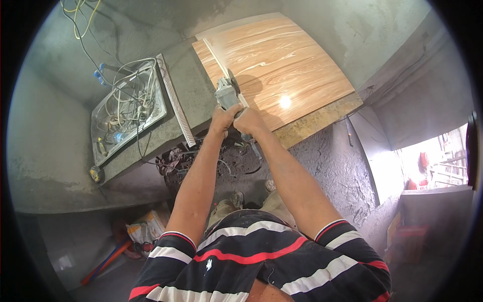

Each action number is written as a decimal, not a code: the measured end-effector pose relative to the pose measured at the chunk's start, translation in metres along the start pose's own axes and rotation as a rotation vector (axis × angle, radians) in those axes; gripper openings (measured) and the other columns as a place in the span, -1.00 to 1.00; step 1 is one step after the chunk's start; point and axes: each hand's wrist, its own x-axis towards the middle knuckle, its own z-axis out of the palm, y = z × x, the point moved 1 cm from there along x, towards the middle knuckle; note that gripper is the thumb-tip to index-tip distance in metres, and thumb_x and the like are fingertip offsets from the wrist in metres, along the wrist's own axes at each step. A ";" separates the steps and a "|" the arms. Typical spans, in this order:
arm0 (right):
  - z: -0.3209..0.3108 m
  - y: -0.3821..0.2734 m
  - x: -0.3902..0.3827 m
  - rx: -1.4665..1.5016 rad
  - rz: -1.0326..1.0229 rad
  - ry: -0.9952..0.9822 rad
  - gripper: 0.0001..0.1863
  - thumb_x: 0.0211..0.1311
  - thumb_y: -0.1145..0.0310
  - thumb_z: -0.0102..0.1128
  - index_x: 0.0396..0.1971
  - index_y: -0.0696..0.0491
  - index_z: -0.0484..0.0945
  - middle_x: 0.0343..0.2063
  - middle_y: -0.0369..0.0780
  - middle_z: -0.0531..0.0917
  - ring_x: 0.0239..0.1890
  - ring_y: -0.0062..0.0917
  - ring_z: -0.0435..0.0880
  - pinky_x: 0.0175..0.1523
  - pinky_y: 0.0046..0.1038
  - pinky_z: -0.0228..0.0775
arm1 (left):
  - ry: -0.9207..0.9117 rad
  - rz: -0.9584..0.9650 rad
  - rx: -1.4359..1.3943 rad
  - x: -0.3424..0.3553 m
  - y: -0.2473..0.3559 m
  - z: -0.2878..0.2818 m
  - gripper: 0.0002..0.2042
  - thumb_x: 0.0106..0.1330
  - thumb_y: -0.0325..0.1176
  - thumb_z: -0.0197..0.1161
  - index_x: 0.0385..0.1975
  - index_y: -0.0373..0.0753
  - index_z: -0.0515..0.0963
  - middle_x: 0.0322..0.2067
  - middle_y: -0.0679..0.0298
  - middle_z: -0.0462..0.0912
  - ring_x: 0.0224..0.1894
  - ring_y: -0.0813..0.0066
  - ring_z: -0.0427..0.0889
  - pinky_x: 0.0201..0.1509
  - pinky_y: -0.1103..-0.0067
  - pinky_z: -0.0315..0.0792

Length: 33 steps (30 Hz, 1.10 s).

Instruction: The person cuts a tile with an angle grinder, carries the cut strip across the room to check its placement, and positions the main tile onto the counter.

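Both my hands are wrapped round an angle grinder, held out in front of me over the left part of a glossy wood-grain tile. My left hand grips its left side and my right hand its right side, close together. The grinder's dark disc stands on edge by a narrow pale strip that runs along the tile's left side. Whether the disc touches the tile I cannot tell. The tile lies on a yellowish board on the concrete counter.
Left on the concrete counter is a metal sink full of tangled cables, with a ribbed strip beside it. A tape measure sits at the counter's edge. Cords hang from above; rubble lies below. A pale slab leans at right.
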 end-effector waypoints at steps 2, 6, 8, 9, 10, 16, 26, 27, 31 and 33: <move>0.000 0.000 -0.002 -0.008 0.007 -0.002 -0.55 0.08 0.25 0.18 -0.09 0.23 0.73 -0.08 0.20 0.73 0.08 0.02 0.72 0.16 -0.15 0.57 | -0.015 0.008 -0.010 -0.003 0.002 0.001 -0.45 0.17 -0.20 0.54 0.06 -0.45 0.56 -0.17 0.09 0.74 -0.22 0.38 0.75 -0.17 0.44 0.62; -0.002 0.001 -0.007 -0.011 0.014 0.001 -0.54 0.09 0.25 0.18 -0.05 0.20 0.71 -0.08 0.19 0.73 0.08 0.03 0.71 0.16 -0.13 0.57 | 0.003 0.015 0.017 -0.007 0.003 0.003 -0.39 0.16 -0.20 0.54 0.11 -0.48 0.52 -0.12 0.04 0.72 -0.17 0.32 0.75 -0.10 0.41 0.62; -0.002 0.002 -0.011 0.018 -0.014 0.010 -0.52 0.10 0.24 0.18 0.01 0.16 0.68 -0.07 0.18 0.73 0.09 0.02 0.71 0.16 -0.13 0.57 | -0.003 0.024 0.006 -0.008 0.001 0.004 -0.38 0.16 -0.20 0.55 0.12 -0.49 0.50 -0.10 0.02 0.72 -0.15 0.31 0.75 -0.09 0.40 0.62; -0.001 0.002 -0.011 0.011 -0.003 0.003 -0.52 0.10 0.24 0.18 0.01 0.16 0.68 -0.07 0.18 0.73 0.09 0.02 0.71 0.16 -0.13 0.57 | 0.001 0.015 0.003 -0.008 0.000 0.004 -0.38 0.16 -0.21 0.54 0.12 -0.49 0.51 -0.10 0.02 0.72 -0.15 0.31 0.74 -0.08 0.40 0.62; -0.001 0.002 -0.012 0.024 -0.020 0.049 -0.57 0.07 0.25 0.19 -0.11 0.20 0.71 -0.13 0.19 0.74 0.03 0.04 0.73 0.10 -0.12 0.58 | 0.015 0.002 0.000 -0.007 -0.001 0.003 -0.39 0.16 -0.21 0.54 0.12 -0.49 0.51 -0.09 0.02 0.72 -0.14 0.31 0.74 -0.07 0.40 0.61; 0.001 0.002 -0.008 0.027 -0.034 0.091 -0.61 0.03 0.27 0.20 -0.23 0.24 0.74 -0.19 0.20 0.74 -0.03 0.05 0.75 0.04 -0.11 0.59 | 0.018 0.006 -0.022 0.001 -0.007 0.002 -0.50 0.17 -0.24 0.53 0.00 -0.46 0.59 -0.18 0.08 0.74 -0.25 0.37 0.75 -0.21 0.44 0.62; 0.001 0.006 -0.011 0.007 -0.006 0.003 -0.53 0.10 0.27 0.17 0.00 0.16 0.68 -0.05 0.18 0.72 0.09 0.01 0.71 0.15 -0.13 0.57 | 0.014 0.042 -0.033 -0.008 -0.007 0.005 -0.48 0.17 -0.21 0.54 -0.01 -0.47 0.58 -0.19 0.07 0.74 -0.25 0.38 0.75 -0.23 0.46 0.62; 0.001 0.006 -0.012 0.006 -0.007 0.001 -0.53 0.10 0.27 0.17 0.00 0.16 0.68 -0.05 0.18 0.72 0.09 0.01 0.71 0.15 -0.13 0.57 | 0.012 0.027 -0.028 -0.010 -0.007 0.005 -0.46 0.17 -0.19 0.55 0.01 -0.48 0.57 -0.17 0.06 0.73 -0.24 0.38 0.75 -0.22 0.45 0.62; -0.002 0.007 -0.017 0.007 -0.004 0.004 -0.53 0.11 0.26 0.16 -0.01 0.16 0.68 -0.06 0.18 0.73 0.09 0.02 0.71 0.15 -0.13 0.57 | -0.015 0.016 -0.019 -0.016 -0.005 0.007 -0.41 0.16 -0.18 0.56 0.05 -0.50 0.54 -0.13 0.03 0.72 -0.21 0.36 0.75 -0.18 0.43 0.63; -0.003 0.006 -0.020 0.014 0.000 0.005 -0.54 0.11 0.26 0.16 -0.01 0.16 0.68 -0.06 0.18 0.73 0.09 0.02 0.71 0.15 -0.13 0.57 | -0.012 0.017 -0.011 -0.017 -0.005 0.008 -0.40 0.15 -0.18 0.56 0.05 -0.51 0.54 -0.14 0.03 0.72 -0.21 0.35 0.75 -0.18 0.43 0.63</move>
